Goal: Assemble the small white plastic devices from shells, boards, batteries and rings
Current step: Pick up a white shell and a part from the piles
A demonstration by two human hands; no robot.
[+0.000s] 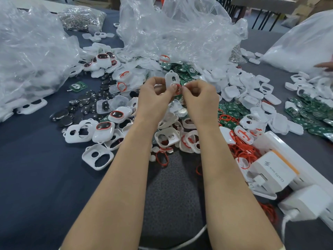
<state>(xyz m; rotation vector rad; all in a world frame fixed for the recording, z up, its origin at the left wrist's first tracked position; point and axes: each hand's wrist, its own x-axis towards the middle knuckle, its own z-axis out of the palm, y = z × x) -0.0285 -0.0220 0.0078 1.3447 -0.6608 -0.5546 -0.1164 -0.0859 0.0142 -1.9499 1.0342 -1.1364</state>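
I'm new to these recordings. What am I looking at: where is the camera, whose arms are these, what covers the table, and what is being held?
There is no machine here. A person works with bare hands, and the one picture comes from a wide-angle camera worn on their head, looking forward and down. That is why both forearms reach in from the bottom edge. The left hand holds a white shell upright. The right hand pinches a red ring at the shell's lower opening, apparently fitting it. On the dark table lie the parts: empty shells, coin batteries, green boards, loose red rings and some closed devices with red-rimmed windows. Clear plastic bags sit behind, and a white charger lies at the right.
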